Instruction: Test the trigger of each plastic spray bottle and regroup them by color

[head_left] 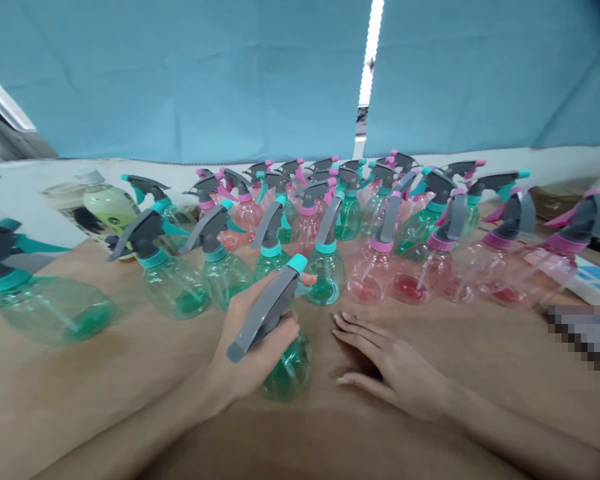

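Note:
My left hand (250, 347) is wrapped round the neck of a green spray bottle (287, 373), under its grey trigger head with a teal nozzle. The bottle stands at the near middle of the table, and my fingers partly hide it. To its right, my right hand (385, 360) rests palm down on the tabletop, fingers stretched forward and holding nothing. Just beyond both hands stands a row of similar bottles, among them a green spray bottle (325, 277) and a pink spray bottle (370, 280).
More green and pink spray bottles crowd the brown table (180, 440) towards the back wall. A green spray bottle (55, 307) stands at the far left. Behind it is a capped bottle with pale liquid (107, 207). A pixelated patch (590, 337) covers something at right.

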The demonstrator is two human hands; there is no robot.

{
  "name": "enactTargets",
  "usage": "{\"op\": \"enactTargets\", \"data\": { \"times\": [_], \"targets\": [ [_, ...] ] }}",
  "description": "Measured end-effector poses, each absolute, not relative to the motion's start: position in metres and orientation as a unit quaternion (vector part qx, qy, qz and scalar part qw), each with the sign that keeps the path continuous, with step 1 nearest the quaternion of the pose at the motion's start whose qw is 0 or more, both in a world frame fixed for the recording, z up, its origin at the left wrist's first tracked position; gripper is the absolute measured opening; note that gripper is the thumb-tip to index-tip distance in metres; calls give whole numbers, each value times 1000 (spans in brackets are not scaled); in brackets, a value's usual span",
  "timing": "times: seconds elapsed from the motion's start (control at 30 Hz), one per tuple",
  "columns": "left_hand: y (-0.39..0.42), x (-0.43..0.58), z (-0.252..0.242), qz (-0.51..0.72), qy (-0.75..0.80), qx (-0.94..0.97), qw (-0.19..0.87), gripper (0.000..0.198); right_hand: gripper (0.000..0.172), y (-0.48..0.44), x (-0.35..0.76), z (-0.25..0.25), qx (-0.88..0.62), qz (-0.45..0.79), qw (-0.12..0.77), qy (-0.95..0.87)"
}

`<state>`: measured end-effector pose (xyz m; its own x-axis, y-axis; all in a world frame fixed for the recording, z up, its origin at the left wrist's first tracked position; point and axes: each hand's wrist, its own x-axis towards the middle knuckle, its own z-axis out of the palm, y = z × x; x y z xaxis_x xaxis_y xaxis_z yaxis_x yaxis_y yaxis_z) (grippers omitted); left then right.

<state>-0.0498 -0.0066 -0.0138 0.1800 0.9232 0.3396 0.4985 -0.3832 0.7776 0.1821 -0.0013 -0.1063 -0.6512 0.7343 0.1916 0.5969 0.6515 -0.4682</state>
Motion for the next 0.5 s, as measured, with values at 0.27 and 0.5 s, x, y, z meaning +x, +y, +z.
{"op": "enactTargets", "data": {
  "times": [0.27,0.5],
  "targets": [
    [-6,-51,-11,412,494,699,312,42,57,-1,184,-109,-370,193,189,-889],
    [-5,-50,-10,423,474,702,322,51,54,-1,184,-110,-375,195,176,-889]
  ]
}}
